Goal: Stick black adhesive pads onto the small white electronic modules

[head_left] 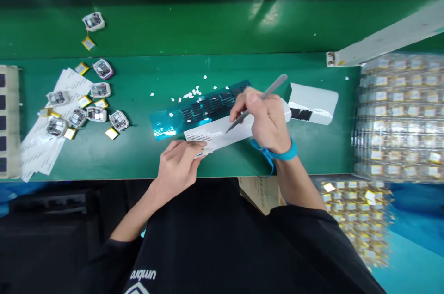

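Green tabletop (138, 155), darker green band behind. Shiny teal sheet (194, 111) carrying rows of black strips and scattered white flecks. White card (215, 136) with fine black print. Grey metal tweezers (258, 100). Bright blue wristband (282, 153). Black sleeves. Silvery modules (97, 113) with yellow-gold tags. Clear trays (398, 113), yellow-and-white speckled.

Counter (138, 155) spans mid-frame. Sheet (222, 134) at centre, overlapping the near edge of a film strip (173, 120). Paper bits (192, 94) just behind the strip. Small devices (97, 113) on paper strips (45, 146) at left. Stacked trays (398, 113) at right. Folded sheet (314, 102) centre-right.
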Tool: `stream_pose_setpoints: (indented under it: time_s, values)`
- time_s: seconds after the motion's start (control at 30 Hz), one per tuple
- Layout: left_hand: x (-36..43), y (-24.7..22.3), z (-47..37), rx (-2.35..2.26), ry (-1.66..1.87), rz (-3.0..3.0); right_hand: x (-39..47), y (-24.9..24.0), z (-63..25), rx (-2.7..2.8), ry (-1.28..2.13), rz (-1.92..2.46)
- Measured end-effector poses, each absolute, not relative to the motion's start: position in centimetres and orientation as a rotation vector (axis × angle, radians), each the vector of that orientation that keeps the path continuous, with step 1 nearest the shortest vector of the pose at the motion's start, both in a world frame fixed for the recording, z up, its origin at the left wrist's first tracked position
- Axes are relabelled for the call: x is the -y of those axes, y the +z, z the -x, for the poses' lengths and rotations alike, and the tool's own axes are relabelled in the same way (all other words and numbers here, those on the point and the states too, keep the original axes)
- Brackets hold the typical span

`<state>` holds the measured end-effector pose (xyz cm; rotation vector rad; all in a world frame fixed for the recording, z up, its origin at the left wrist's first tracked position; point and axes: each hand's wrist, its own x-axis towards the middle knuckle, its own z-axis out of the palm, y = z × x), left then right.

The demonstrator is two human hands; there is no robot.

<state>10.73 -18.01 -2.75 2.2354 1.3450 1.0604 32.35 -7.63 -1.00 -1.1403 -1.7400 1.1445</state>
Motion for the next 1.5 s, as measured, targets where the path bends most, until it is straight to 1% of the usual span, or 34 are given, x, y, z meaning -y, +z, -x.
stream_pose_setpoints:
  time_s: [0.13, 0.23, 0.4, 0.63, 0.73, 0.87, 1.0, 1.1, 1.17, 1.33, 1.5]
  values:
    - [18.4, -4.6, -10.4, -1.358, 0.868, -2.309, 8.7, -2.5, -33.6, 1.877, 1.28, 1.16]
    - [18.1, -5.1, -9.2, -1.349, 0.789, -2.298, 9.7, -4.2, -33.4, 1.823, 1.247, 1.172]
    - [17.7, -5.4, -7.7, -1.297, 0.824, -2.276, 10.5, -5.8, -32.4, 1.74, 1.217, 1.229]
    - [17.7, -5.5, -7.8, -1.295, 0.814, -2.294, 10.5, -5.5, -32.5, 1.714, 1.274, 1.267]
    - [17.6, -5.6, -7.9, -1.294, 0.834, -2.283, 10.3, -5.2, -32.7, 1.763, 1.291, 1.205]
    - [17.4, -5.7, -7.9, -1.292, 0.863, -2.23, 9.8, -4.9, -33.3, 1.751, 1.417, 1.099]
    - [16.7, -4.6, -7.4, -1.279, 0.856, -1.993, 9.7, -4.7, -33.4, 1.511, 1.452, 1.161]
    - [15.4, -3.0, -7.0, -1.366, 0.87, -1.615, 10.0, -3.9, -32.2, 1.326, 1.384, 1.149]
    - [14.5, -2.0, -7.0, -1.339, 0.883, -1.391, 10.4, -2.9, -30.9, 1.256, 1.314, 1.121]
    - [13.7, -0.5, -8.0, -1.107, 0.902, -1.176, 11.2, -0.7, -28.4, 1.302, 1.255, 1.066]
    - [15.0, -0.2, -8.9, -1.012, 0.936, -1.109, 11.4, -0.9, -27.7, 1.363, 1.305, 0.989]
